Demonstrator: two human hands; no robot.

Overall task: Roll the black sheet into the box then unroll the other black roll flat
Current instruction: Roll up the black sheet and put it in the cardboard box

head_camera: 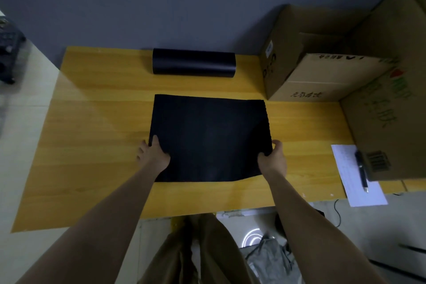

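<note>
- Yellow wood-grain desk (96, 136) stands against a grey wall, and I work from its near edge.
- Nearest me, my left hand (154, 154) pinches the left side of the black sheet (208, 138), thumb on top; my right hand (273, 157) is clenched on its right side the same way.
- That sheet lies open on the middle of the desk, not yet rolled; its near edge looks slightly lifted.
- To the right, a pen (361, 169) rests on a white paper (356, 177) that overhangs the desk edge.
- Farther back, the black roll (193, 64) lies along the wall, wound up, well apart from the sheet.
- At the far right the open cardboard box (322, 62) waits, with a bigger carton (389, 104) beside it.
- Risks as I judge them: uneven pull between hands could skew the roll into a cone; a loose roll may spring open before reaching the box; my right arm could brush the paper and pen off.
- Writing: handwritten marks on the box flap and green print on the carton, neither legible to me.
</note>
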